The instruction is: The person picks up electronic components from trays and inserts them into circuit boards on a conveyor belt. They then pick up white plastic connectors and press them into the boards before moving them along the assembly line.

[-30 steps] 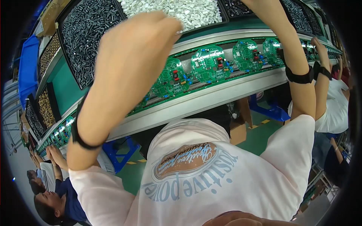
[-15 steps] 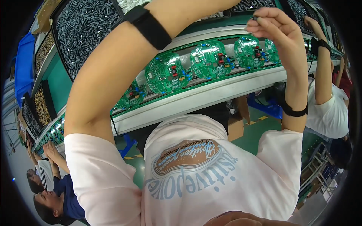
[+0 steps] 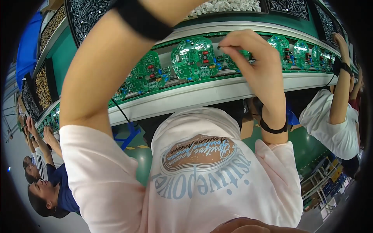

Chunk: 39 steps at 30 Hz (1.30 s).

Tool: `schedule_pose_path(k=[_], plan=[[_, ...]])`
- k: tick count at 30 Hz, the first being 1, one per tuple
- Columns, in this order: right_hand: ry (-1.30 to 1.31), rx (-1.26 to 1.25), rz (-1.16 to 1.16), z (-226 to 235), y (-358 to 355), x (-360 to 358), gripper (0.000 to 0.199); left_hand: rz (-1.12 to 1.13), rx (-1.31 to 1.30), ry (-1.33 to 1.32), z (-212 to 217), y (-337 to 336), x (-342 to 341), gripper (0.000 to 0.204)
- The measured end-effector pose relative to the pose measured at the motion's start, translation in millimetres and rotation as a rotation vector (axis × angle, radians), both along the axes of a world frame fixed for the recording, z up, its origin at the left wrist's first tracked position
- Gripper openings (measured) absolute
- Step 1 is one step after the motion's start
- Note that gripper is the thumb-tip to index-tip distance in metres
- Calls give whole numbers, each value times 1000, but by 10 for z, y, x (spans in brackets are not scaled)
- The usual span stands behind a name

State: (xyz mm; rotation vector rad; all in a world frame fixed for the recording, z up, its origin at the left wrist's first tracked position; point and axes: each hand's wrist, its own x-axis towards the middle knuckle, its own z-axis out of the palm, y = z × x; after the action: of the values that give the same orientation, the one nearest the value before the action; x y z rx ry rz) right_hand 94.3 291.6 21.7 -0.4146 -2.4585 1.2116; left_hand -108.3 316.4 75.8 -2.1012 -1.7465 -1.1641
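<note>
My right hand [image 3: 254, 52] is over the row of circuit boards, thumb and forefinger pinched on a small dark component [image 3: 219, 47]. Its exact kind is too small to make out. Just left of the fingertips lies a green circuit board [image 3: 190, 62] carrying red, blue and black parts; another circuit board [image 3: 145, 72] sits to its left. The right hand partly covers the board beneath it. My left forearm [image 3: 105, 54], wearing a black wristband [image 3: 142, 19], reaches up past the top edge, so my left hand is out of the picture.
White rails [image 3: 171, 99] border the boards. Beyond them stand bins of dark components [image 3: 87, 17], white parts [image 3: 229, 7] and more dark components [image 3: 287, 7]. A co-worker's arm [image 3: 340, 89] reaches in at right; other people [image 3: 52, 194] work at left.
My right hand has come down and left from near the bins to over the boards, still pinching the small dark component. My left forearm has shifted up, its hand out of view in both frames.
</note>
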Motion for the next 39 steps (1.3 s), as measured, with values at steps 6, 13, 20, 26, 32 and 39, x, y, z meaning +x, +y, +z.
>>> schedule_pose_path(k=[6,13,20,26,32,39], plan=[[-125,113,106,-98,20,-57,12,1,-208,-91,333,-1114,-21,8],[-88,135,150,-105,141,-59,10,269,-448,-403,125,-1963,85,13],[-58,209,190,-204,176,62,7,375,-463,-487,-77,-2327,137,15],[-70,125,146,-265,174,-132,5,395,-533,-516,-142,-2561,43,8],[-57,128,225,-181,58,-118,6,384,-567,-562,-108,-2596,209,7],[-2,215,176,-273,170,61,10,397,-494,-550,-76,-2381,453,10]])
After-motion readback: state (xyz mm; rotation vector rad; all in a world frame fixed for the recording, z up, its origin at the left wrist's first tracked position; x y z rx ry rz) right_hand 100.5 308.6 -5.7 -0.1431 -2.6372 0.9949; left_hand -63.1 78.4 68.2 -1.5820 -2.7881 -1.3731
